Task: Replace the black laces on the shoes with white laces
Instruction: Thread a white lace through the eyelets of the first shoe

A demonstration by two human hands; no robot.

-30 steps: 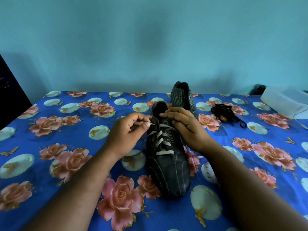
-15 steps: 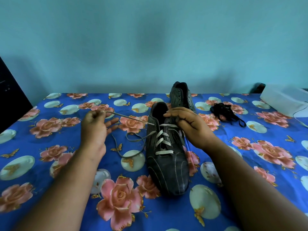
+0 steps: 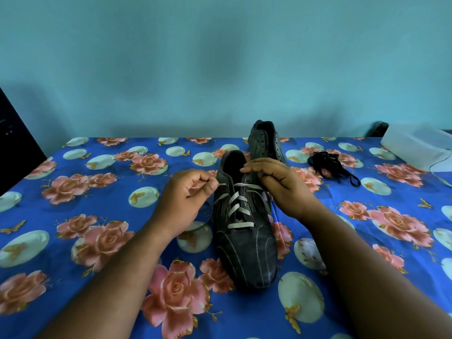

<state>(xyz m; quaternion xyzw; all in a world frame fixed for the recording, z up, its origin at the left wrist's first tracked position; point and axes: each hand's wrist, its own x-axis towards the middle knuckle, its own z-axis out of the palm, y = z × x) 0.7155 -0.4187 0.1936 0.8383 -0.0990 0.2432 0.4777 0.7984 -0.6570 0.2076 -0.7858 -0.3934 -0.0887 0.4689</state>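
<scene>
A black striped shoe stands toe-toward-me in the middle of the flowered cloth, with a white lace crossed through its lower eyelets. My left hand pinches the lace's free end just left of the shoe's upper eyelets. On the shoe's right side my right hand grips the collar and upper. Behind it a second black shoe stands without a lace. A heap of black laces lies to the right.
The blue flowered cloth covers the whole surface up to a teal wall. A white box with a thin cable sits at the far right. A dark object stands at the left edge.
My left hand, which had drawn the lace out far to the left, has come back to the shoe's left eyelets with the lace end. My right hand stayed on the shoe.
</scene>
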